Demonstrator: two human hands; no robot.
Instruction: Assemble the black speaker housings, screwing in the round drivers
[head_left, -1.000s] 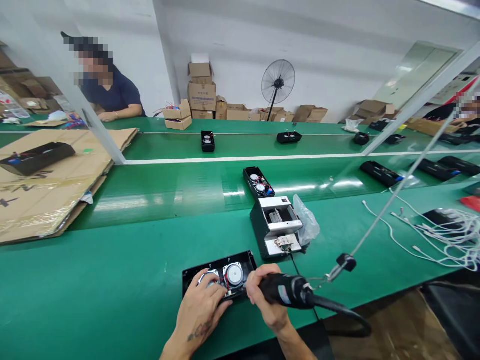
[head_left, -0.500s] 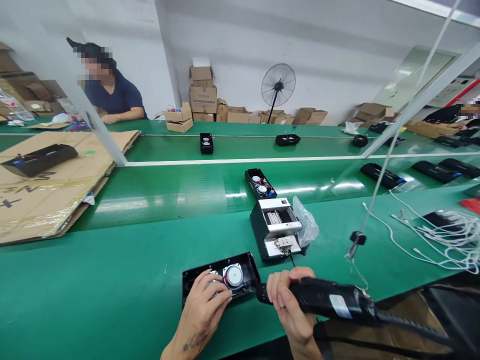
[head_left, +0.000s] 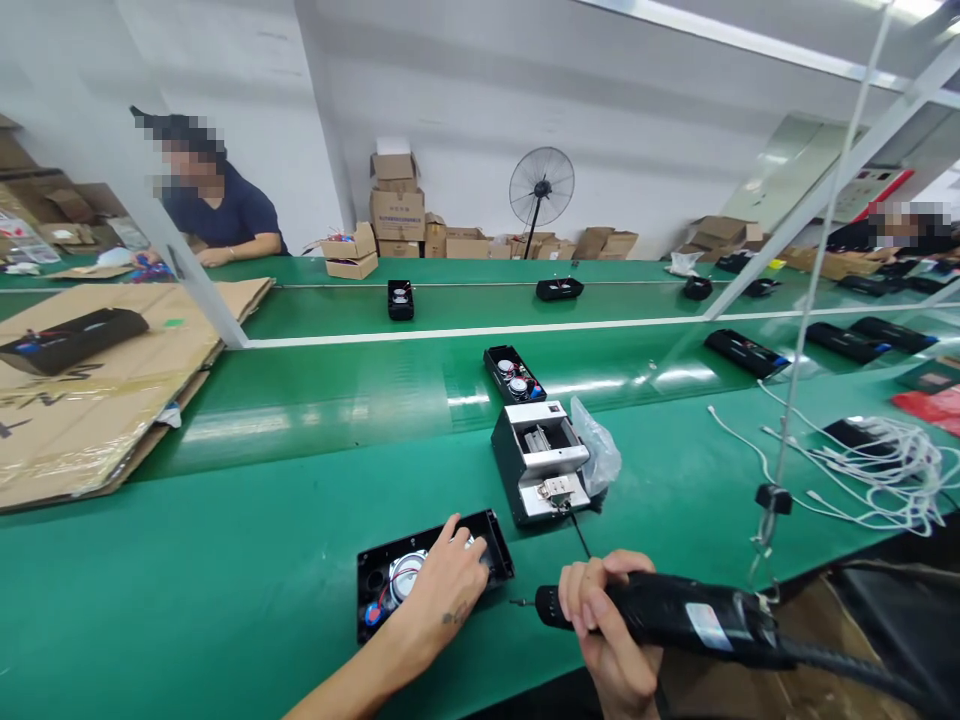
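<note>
A black speaker housing [head_left: 369, 560] lies open side up on the green bench in front of me. One round speaker [head_left: 406, 577] shows in its left half, with red and blue wires beside it. My left hand [head_left: 448, 582] reaches over the right half, its fingers bent down around the second speaker, which they mostly hide. My right hand [head_left: 611, 620] is wrapped around a black electric screwdriver [head_left: 686, 615]. The screwdriver's bit points left and sits just right of the housing, apart from it.
A black-and-silver screw feeder [head_left: 536, 470] stands behind the housing, a plastic bag [head_left: 596, 450] beside it. Another speaker housing [head_left: 514, 375] lies beyond. White cables [head_left: 889, 470] are heaped at right, flattened cardboard [head_left: 97, 420] at left. A co-worker [head_left: 225, 210] sits across the line.
My left hand has moved right, from the left speaker to the right one, uncovering the left speaker. My right hand has drawn the screwdriver back to the right, away from the housing.
</note>
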